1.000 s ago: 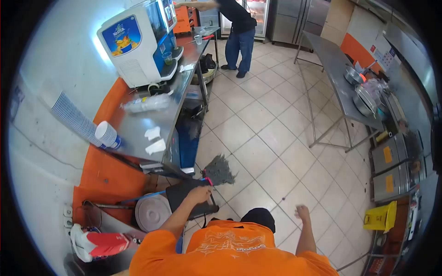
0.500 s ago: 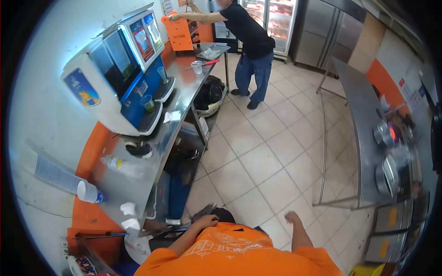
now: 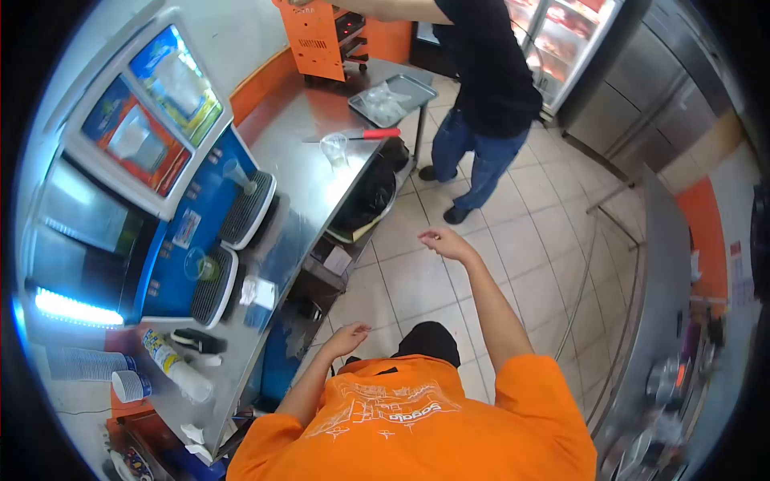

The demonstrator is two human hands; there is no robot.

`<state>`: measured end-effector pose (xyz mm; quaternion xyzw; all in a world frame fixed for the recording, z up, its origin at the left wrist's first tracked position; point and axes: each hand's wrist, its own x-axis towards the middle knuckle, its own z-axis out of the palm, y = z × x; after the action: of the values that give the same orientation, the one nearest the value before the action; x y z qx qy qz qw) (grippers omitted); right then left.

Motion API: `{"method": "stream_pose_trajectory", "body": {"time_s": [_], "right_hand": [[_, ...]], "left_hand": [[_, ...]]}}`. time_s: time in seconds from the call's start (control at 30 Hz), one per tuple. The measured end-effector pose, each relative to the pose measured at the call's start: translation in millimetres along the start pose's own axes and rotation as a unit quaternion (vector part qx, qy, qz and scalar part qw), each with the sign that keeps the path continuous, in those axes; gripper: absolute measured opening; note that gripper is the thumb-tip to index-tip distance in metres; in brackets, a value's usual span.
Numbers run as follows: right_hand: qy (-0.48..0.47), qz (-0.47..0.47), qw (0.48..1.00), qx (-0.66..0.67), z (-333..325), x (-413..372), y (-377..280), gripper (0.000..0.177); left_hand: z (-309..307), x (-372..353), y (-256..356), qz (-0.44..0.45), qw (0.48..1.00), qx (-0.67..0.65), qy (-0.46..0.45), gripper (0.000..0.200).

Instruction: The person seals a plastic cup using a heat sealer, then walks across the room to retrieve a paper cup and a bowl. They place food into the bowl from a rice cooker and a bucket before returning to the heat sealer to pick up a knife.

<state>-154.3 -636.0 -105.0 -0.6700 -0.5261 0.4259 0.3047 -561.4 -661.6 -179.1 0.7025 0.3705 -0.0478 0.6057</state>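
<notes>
My left hand (image 3: 348, 339) is low in front of my orange shirt, by the edge of the steel counter (image 3: 293, 188). Its fingers are loosely stretched and it holds nothing. Reaching farther forward over the tiled floor, my right hand (image 3: 446, 243) is also without an object, its fingers slightly bent and apart. On the counter ahead are a clear plastic cup (image 3: 334, 150), a knife with a red handle (image 3: 377, 134) and a metal tray (image 3: 409, 92) with clear plastic on it. A crumpled white napkin (image 3: 258, 292) lies nearer.
A drink dispenser (image 3: 164, 200) stands along the left wall, with a cup of green liquid (image 3: 207, 269) on its drip tray. Stacked cups (image 3: 128, 386) are lower left. A person in black (image 3: 493, 80) stands ahead beside an orange machine (image 3: 317, 40). Another steel table (image 3: 654, 264) runs along the right.
I have moved forward, and the counter and the person in black are closer. My right hand has swung forward and left; my left hand has come away from my body.
</notes>
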Motion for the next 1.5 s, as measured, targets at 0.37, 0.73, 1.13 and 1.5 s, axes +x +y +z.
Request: {"method": "stream_pose_trajectory", "body": {"time_s": [0.37,0.73,1.13,1.5], "right_hand": [[-0.007,0.192,0.928,0.320,-101.5,366.1,17.5,0.050],[-0.311,0.215,0.818,0.433,-144.0,353.9,43.8,0.030],[-0.530,0.086,0.800,0.269,-163.6,376.2,7.5,0.041],[-0.614,-0.148,0.714,-0.301,-258.2,464.0,-161.4,0.040]], "left_hand": [[-57.4,264.6,141.7,-0.084,0.971,-0.171,0.144,0.032],[-90.5,343.3,190.1,-0.052,0.963,-0.132,0.228,0.035],[-135.9,426.2,306.9,-0.032,0.799,-0.429,0.420,0.068],[-111.8,433.0,331.5,0.215,0.518,-0.540,0.627,0.025]]}}
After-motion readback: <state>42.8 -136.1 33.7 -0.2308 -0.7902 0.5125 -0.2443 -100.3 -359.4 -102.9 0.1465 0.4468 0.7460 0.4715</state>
